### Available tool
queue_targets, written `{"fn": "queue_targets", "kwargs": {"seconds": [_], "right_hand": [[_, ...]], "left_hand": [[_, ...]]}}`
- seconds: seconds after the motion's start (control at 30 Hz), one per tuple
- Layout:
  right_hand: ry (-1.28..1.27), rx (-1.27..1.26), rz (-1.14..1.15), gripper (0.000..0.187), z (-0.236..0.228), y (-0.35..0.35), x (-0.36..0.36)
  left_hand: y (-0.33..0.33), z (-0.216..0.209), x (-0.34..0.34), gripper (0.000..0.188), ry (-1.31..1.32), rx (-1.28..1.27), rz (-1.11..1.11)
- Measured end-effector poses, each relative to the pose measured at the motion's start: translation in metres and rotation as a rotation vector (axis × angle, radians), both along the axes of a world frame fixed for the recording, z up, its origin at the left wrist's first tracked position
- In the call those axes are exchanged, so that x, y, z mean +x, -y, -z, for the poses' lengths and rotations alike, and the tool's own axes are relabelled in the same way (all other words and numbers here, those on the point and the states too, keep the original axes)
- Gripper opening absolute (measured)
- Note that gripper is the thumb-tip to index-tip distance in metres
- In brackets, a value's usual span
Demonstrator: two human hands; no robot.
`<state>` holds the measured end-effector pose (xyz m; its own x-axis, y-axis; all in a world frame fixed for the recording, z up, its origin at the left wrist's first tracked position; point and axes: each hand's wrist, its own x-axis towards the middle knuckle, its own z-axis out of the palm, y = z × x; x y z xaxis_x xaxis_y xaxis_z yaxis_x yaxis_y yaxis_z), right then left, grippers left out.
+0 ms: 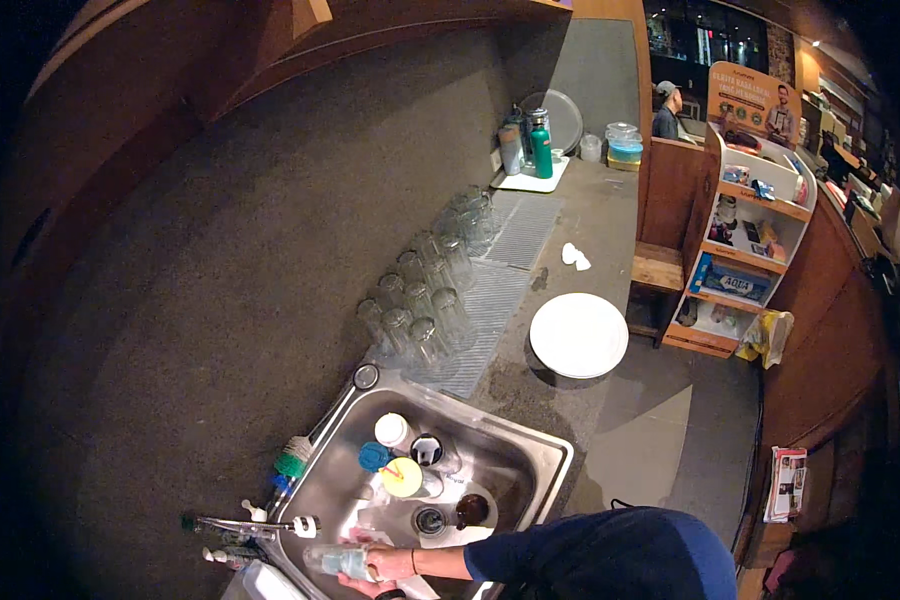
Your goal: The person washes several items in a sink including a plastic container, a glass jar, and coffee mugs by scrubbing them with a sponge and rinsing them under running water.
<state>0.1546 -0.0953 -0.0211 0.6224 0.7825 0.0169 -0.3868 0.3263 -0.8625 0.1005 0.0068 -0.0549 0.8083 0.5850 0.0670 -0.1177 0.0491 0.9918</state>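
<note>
Low in the metal sink (547, 447), my right hand (392, 562) is wrapped round a clear, cylindrical bottle or jar (340, 560) with a pale blue-green tint. My left hand (362, 584) is under the same vessel, fingers curled against it, and mostly hidden by it and the right hand. The vessel lies tilted on its side below the tap (306, 526). Farther into the basin stand a white-lidded container (393, 431), a blue lid or cap (374, 457), a dark-topped bottle (427, 450) and a yellow-lidded cup (401, 477). A brown item (472, 510) sits by the drain (430, 520).
Several lidded glass jars (420, 300) stand on ribbed drying mats (495, 310) beyond the sink. To their right lies a white bowl (579, 335). A green bottle (541, 150) stands on a tray at the back. A brush (292, 462) rests by the sink's left rim.
</note>
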Motion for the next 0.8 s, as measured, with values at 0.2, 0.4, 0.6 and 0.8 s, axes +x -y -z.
{"fn": "queue_targets", "kwargs": {"seconds": [0.2, 0.4, 0.6, 0.8], "right_hand": [[-0.022, 0.029, 0.002, 0.044, -0.007, -0.003, 0.000], [-0.054, 0.034, 0.016, 0.044, -0.003, 0.008, 0.002], [-0.075, 0.043, -0.023, 0.044, 0.005, 0.022, 0.005], [-0.106, 0.063, -0.055, 0.044, 0.009, 0.025, 0.005]], "left_hand": [[-0.020, -0.017, 0.009, 0.053, 0.093, -0.908, -0.069], [0.006, -0.059, 0.010, 0.057, -0.104, -0.755, 0.072], [0.042, -0.055, 0.003, 0.065, 0.028, -0.679, 0.012], [0.019, -0.054, 0.023, 0.062, -0.048, -0.715, 0.084]]}}
